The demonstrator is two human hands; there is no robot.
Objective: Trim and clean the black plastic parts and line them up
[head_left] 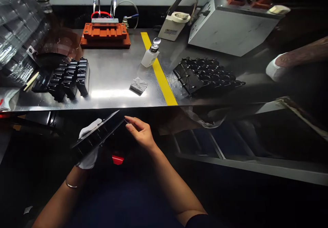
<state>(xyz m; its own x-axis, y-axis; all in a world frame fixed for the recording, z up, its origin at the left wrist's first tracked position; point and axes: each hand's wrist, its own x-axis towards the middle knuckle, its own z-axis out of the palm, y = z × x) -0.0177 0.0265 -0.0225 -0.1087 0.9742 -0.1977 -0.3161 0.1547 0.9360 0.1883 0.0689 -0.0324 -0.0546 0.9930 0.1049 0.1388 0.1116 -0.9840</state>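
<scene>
My left hand, in a white glove, is wrapped round a long black plastic part with a row of dividers along its side. The part is held tilted in front of the bench edge, its upper end to the right. At that upper end the bare thumb and fingers of my right hand pinch its corner. Whether a small piece is also between those fingertips is too dark to tell. On the bench beyond lie a folded grey-white cloth pad and a white pump bottle with a metal top.
Stacked black parts stand on the left of the metal bench, and more black parts lie right of the yellow tape. Behind are an orange fixture and a grey box. At right, another person's white-gloved hand shows.
</scene>
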